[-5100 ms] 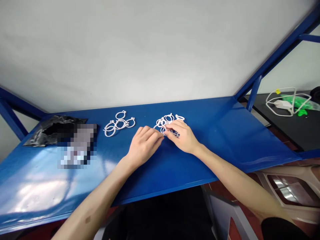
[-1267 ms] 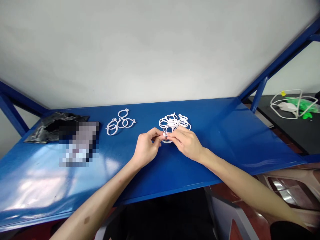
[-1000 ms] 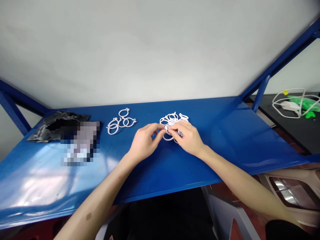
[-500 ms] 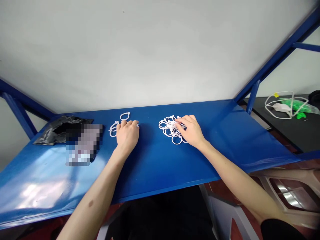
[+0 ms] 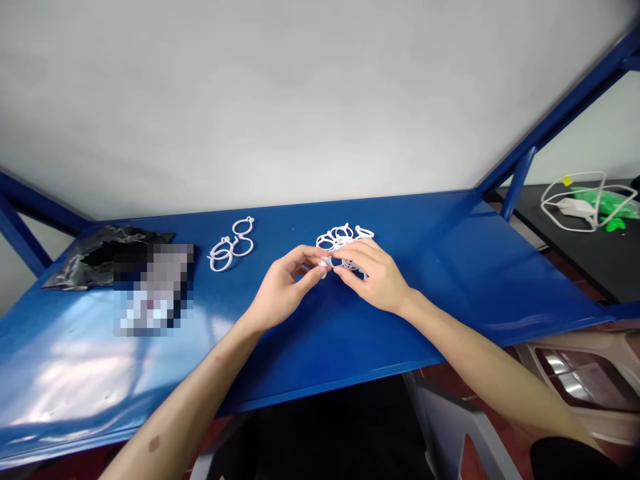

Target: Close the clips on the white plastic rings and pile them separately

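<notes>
In front of me my left hand is closed in a pinch on a small white curtain ring. My right hand meets it from the other side, thumb and fingers closed at the same ring, most of which the fingers hide. Just behind and under the right hand lies a pile of white curtain rings, each with a small knob or eyelet, partly covered by that hand. Off to the left, several separate white rings lie together on the blue tabletop.
A crumpled black plastic bag and a blurred-out flat object lie on the left side of the table. Blue frame bars slope up at both ends. On a dark table at right are a white cable and green plastic.
My left hand has left the rings on the left and come right to the middle, beside the right hand. My right hand has drawn slightly nearer, off the pile, to a ring between both hands.
</notes>
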Demonstrator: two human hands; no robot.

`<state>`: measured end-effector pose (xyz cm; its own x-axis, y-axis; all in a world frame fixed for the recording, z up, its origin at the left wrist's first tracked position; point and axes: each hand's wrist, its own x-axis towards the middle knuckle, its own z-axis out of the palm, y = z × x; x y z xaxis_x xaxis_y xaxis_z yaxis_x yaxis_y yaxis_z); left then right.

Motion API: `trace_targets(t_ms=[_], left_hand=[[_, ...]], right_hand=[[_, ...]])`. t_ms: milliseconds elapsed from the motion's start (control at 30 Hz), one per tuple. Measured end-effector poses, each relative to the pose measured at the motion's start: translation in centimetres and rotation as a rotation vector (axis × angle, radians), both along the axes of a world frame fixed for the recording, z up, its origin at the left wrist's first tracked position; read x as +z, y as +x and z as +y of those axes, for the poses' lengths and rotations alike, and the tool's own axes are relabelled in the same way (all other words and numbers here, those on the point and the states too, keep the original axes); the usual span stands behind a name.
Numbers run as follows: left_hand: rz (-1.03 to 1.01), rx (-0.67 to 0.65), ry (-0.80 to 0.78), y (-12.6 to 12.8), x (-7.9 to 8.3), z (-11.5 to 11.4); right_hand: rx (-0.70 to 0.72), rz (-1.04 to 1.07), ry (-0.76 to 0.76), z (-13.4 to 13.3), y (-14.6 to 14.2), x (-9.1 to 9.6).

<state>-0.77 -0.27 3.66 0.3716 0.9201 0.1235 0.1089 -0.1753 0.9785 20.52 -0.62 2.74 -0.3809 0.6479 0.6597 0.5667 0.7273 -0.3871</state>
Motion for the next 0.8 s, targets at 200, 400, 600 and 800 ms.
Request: trace_targets(t_ms=[200,400,600,800], left_hand=[[-0.184,0.033,-0.126,0.3,0.0,0.1],[-0.188,0.18,-0.135,1.0,-0.8,0.2],[0.051,0.294,-0.019,0.9,-1.6,0.4],[0.1,0.236,-0.011,0.4,-2.0,0.9]], right_hand=[[0.058,0.036,-0.081,-0.5,-0.7,-0.4],[-0.045,0.048,-0.114,-0.9,-1.6,-1.0],[-0.074,0.127,-0.102,-0.7,-1.4,-1.3],[-0.023,0.189,-0.146,-0.4,-1.0,-0.6]])
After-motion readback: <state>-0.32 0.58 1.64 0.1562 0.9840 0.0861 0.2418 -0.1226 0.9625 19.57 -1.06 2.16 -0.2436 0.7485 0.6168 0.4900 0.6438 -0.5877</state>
